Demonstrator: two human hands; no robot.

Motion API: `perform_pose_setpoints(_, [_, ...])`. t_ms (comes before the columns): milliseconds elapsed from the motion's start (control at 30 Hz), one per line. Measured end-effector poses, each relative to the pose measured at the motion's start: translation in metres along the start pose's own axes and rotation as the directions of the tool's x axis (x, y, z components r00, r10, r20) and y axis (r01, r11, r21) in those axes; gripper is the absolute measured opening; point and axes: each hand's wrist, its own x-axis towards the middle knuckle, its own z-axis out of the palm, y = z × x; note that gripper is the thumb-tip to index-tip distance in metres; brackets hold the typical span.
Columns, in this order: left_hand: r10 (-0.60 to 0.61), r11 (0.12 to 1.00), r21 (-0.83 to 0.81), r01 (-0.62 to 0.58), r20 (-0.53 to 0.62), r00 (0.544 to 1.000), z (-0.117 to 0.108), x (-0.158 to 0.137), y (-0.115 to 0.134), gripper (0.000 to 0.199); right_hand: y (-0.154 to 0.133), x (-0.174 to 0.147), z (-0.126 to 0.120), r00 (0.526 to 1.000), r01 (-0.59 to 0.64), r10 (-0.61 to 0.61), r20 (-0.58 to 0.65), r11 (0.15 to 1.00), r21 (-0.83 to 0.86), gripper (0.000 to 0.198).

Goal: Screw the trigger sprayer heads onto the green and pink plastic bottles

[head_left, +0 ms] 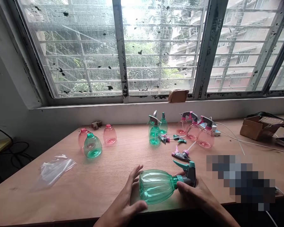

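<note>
A green transparent spray bottle [156, 186] lies on its side just above the table's front edge, its base toward the left. My right hand [194, 192] is closed around its neck, just under the grey and teal spray head [190, 173]. At the bottle's base, my left hand [130, 198] has its thumb and fingers spread apart; whether it touches the plastic I cannot tell. Beyond the bottle lie loose spray heads: a grey and pink one [181, 155], a green one [180, 139] and another pink one [165, 139].
Pink spray bottles [205, 138] and green ones [155, 136] stand upright farther back. Headless bottles, one green [92, 146] and two pink [109, 135], stand left, near a clear plastic bag [56, 170]. A cardboard box [257, 127] and cables occupy the right; a blurred patch covers the right front.
</note>
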Motion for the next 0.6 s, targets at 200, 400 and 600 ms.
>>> perform_pose_setpoints(200, [-0.115, 0.991, 0.066, 0.118, -0.042, 0.992, -0.001, 0.002, -0.001, 0.063, -0.002, -0.001, -0.001, 0.998, 0.012, -0.015, -0.060, 0.999, -0.049, 0.053])
perform_pose_setpoints(400, [-0.012, 0.992, 0.128, 0.016, -0.030, 0.999, 0.002, -0.003, 0.006, 0.085, 0.000, -0.002, -0.002, 0.996, 0.027, -0.030, -0.078, 0.999, -0.035, 0.050])
perform_pose_setpoints(600, [-0.094, 0.996, -0.002, 0.094, -0.045, 0.995, -0.002, 0.000, -0.005, 0.072, -0.002, -0.002, -0.001, 0.997, 0.032, -0.037, -0.069, 0.997, -0.065, 0.050])
